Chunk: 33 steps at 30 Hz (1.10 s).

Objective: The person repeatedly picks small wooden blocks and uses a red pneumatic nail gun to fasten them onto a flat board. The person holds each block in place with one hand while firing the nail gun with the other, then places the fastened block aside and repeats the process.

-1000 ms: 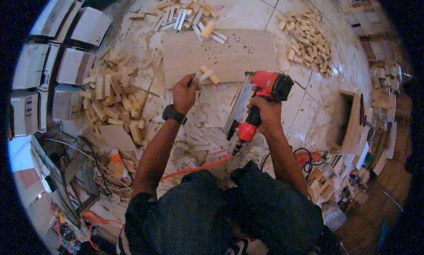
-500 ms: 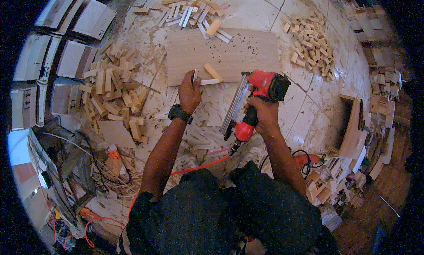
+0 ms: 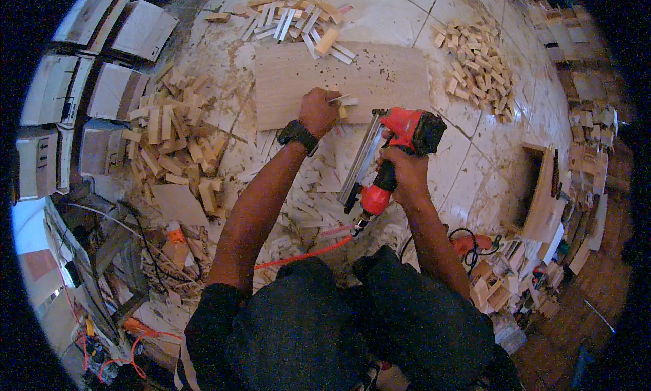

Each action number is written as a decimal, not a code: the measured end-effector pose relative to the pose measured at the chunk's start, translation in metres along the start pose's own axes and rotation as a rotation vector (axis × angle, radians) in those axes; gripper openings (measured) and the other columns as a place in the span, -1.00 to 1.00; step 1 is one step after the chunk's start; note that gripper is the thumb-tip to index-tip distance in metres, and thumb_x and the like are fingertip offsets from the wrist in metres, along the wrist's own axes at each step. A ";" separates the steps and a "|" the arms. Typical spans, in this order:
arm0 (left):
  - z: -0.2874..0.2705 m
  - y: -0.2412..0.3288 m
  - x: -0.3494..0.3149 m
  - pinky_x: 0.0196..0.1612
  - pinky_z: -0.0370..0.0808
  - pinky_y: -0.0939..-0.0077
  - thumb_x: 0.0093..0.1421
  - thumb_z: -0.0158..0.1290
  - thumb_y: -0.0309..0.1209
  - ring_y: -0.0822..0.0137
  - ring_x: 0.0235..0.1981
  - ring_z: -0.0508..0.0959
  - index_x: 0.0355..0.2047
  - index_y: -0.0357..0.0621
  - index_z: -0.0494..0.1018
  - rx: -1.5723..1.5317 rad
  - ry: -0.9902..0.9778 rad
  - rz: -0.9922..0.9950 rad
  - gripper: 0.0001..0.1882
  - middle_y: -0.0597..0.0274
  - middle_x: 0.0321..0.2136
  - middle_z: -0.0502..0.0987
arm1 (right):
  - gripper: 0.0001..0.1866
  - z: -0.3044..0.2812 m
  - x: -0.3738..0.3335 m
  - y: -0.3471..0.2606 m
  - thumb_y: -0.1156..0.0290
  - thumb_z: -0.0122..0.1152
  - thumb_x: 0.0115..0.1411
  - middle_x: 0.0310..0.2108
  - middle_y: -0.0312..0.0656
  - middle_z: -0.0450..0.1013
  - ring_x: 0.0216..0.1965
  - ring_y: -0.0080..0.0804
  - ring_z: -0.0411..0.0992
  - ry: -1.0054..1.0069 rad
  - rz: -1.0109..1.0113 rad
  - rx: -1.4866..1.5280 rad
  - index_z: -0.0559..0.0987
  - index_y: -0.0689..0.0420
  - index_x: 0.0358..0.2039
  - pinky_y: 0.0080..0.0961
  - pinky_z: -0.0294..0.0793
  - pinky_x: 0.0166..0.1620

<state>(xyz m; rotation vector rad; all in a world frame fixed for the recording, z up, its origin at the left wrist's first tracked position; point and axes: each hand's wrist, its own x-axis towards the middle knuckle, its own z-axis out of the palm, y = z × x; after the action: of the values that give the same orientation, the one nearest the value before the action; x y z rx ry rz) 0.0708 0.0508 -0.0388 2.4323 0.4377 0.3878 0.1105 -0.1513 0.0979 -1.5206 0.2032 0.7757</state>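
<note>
Over the near edge of a flat wooden board (image 3: 291, 69), my left hand (image 3: 317, 113) is closed on small wood strips (image 3: 348, 102), whose pale ends stick out past the fingers on the right. How the strips sit in the palm is hidden. My right hand (image 3: 407, 174) is wrapped around the black grip of a red and black nail gun (image 3: 405, 128). Its long metal magazine (image 3: 361, 162) slants down to the left, and the nose is just right of the strips, apart from them. An orange-red air hose (image 3: 305, 256) joins the handle's lower end.
Wood blocks are heaped at left (image 3: 180, 143) and at far right (image 3: 478, 69). White-faced strips (image 3: 291, 22) lie beyond the board. Cartons (image 3: 112, 93) line the left side. An open wooden box (image 3: 532, 191) stands at right, near a second red tool (image 3: 471, 243).
My left hand has moved right and slightly forward, closing over the white strip and the wood piece that lay at the board's near edge. The nail gun has stayed almost still.
</note>
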 end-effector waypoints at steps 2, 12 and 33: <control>0.004 0.007 0.013 -0.27 0.46 0.15 0.02 0.00 -0.31 -0.05 -0.40 0.51 -0.33 -0.08 0.56 0.043 -0.132 -0.009 -0.76 -0.01 -0.47 0.53 | -0.68 -0.001 0.000 0.000 0.61 0.16 -0.13 -0.57 -0.24 0.40 -0.62 -0.40 0.42 0.011 0.015 -0.010 0.45 0.19 -0.27 -0.46 0.50 -0.53; -0.021 0.029 0.008 -0.25 0.50 0.42 -0.02 0.12 -0.47 0.26 -0.42 0.57 -0.17 -0.13 0.54 -0.680 0.024 -0.423 -0.67 0.08 -0.42 0.58 | -0.67 -0.010 -0.004 -0.003 0.63 0.15 -0.12 -0.55 -0.25 0.38 -0.62 -0.46 0.39 0.020 -0.002 0.052 0.47 0.21 -0.24 -0.50 0.46 -0.54; -0.044 0.017 -0.001 -0.57 0.51 0.60 0.08 0.13 -0.45 0.42 -0.64 0.55 -0.31 -0.39 0.50 -0.844 -0.073 -0.659 -0.77 0.12 -0.59 0.55 | -0.73 0.000 0.007 -0.004 0.58 0.20 -0.10 -0.61 -0.23 0.40 -0.68 -0.42 0.40 -0.034 -0.039 -0.015 0.42 0.16 -0.33 -0.49 0.47 -0.58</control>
<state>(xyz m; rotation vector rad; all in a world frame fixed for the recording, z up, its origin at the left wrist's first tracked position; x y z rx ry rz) 0.0571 0.0613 0.0055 1.3843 0.8089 0.1390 0.1181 -0.1482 0.0966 -1.5202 0.1420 0.7735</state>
